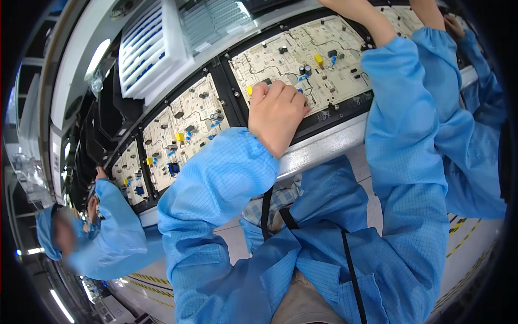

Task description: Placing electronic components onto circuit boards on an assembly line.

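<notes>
half-curled over the cream circuit board point(294, 53) in its black carrier frame point(233, 102), the left hand point(278, 114), its hold hidden, could tilt the capacitors point(308, 69) if dragged sideways; the right hand point(368, 17), fingers out of view, i cannot judge.

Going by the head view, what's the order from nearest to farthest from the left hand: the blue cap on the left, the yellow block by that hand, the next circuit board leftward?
1. Yellow block: right beside the left hand, on its left.
2. Next circuit board: farther left.
3. Blue cap: far left, on a co-worker.
</notes>
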Motion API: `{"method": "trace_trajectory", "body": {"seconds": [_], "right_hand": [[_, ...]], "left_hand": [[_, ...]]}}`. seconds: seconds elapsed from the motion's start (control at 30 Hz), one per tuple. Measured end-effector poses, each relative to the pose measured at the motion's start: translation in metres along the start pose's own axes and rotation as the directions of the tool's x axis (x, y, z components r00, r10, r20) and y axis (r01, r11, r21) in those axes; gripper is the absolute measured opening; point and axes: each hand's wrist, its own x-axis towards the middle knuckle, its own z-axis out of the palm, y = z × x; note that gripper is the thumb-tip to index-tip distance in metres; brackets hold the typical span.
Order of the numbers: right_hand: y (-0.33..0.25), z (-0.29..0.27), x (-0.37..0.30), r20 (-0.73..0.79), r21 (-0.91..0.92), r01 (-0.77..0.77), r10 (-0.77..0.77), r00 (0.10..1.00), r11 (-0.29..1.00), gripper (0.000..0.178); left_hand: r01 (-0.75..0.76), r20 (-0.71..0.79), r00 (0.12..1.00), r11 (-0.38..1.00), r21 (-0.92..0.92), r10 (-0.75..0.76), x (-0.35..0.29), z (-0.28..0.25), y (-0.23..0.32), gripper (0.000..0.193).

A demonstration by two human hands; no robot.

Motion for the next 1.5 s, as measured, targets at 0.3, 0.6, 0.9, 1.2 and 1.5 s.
{"method": "trace_trajectory", "body": {"seconds": [0.3, 0.6, 0.9, 1.2, 1.5], "right_hand": [[0.024, -0.029, -0.019, 0.535, -0.019, -0.136, 0.125, 0.836, 0.99, 0.012], [0.021, -0.016, -0.029, 0.555, 0.022, -0.122, 0.09, 0.827, 0.992, 0.013], [-0.007, -0.022, -0.016, 0.369, 0.055, -0.171, 0.139, 0.919, 0.984, 0.018], [-0.011, -0.024, -0.018, 0.308, 0.036, -0.121, 0.104, 0.946, 0.992, 0.017], [-0.014, -0.027, -0.016, 0.328, 0.041, -0.096, 0.077, 0.941, 0.995, 0.018]], "left_hand": [[0.055, 0.005, 0.998, 0.996, -0.072, -0.055, 0.002, 0.0, 0.002, 0.021], [0.041, -0.058, 0.998, 0.997, 0.067, -0.037, -0.005, 0.008, 0.009, 0.02], [0.067, -0.043, 0.996, 0.984, -0.164, -0.075, -0.001, 0.011, -0.009, 0.016], [0.137, 0.043, 0.991, 0.962, -0.237, -0.13, 0.0, 0.011, -0.008, 0.017], [0.12, 0.004, 0.993, 0.99, -0.078, -0.12, 0.001, 0.007, 0.004, 0.018]]}}
